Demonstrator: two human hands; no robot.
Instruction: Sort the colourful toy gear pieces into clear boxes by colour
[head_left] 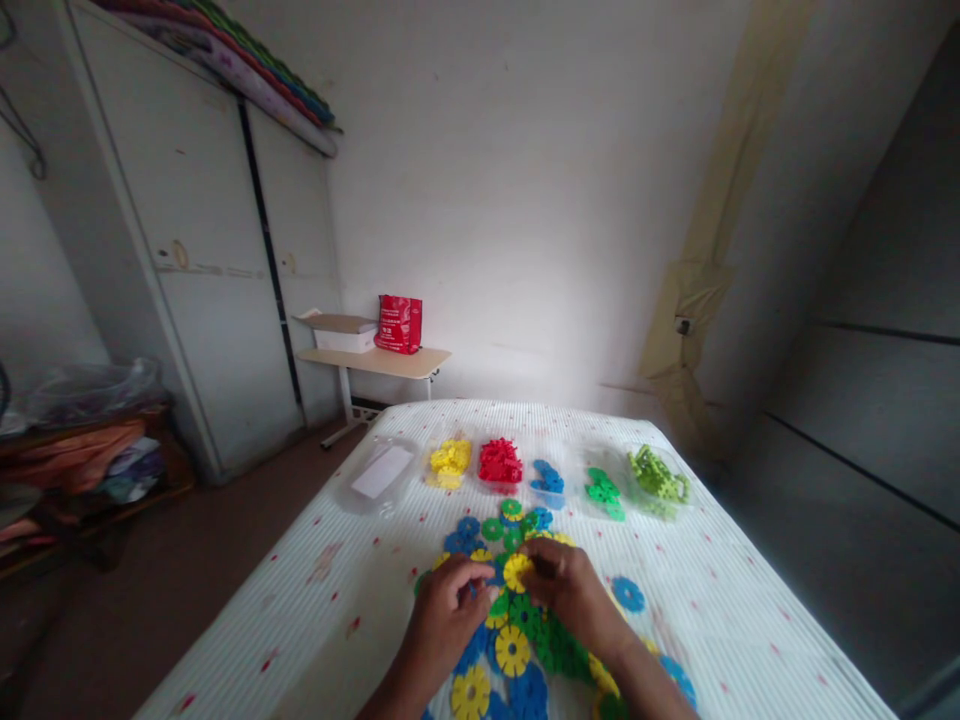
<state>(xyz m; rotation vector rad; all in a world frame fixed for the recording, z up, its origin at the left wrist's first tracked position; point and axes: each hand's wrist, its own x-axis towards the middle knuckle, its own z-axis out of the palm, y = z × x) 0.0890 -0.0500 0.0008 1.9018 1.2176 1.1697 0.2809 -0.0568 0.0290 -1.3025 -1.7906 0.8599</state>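
Notched plastic discs in blue, yellow and green lie in a loose pile [529, 690] on the table below and around both hands. My right hand [574, 590] is closed, its thumb and fingers pinching the edge of a yellow notched disc [517, 573]. To its left, my left hand [454, 605] is curled with thumb and fingertips close together, pointing toward that disc. What sits between the left fingertips, if anything, is too small to make out. A blue disc [628, 594] lies apart, right of my right hand.
Across the table [300, 620] stand clear tubs of yellow pieces [450, 460], red pieces [499, 462], blue pieces [547, 478], green pieces [603, 490] and light green pieces [658, 472]. A clear container [379, 472] holds something white. Behind, a small desk [405, 364] bears a red bag [399, 325].
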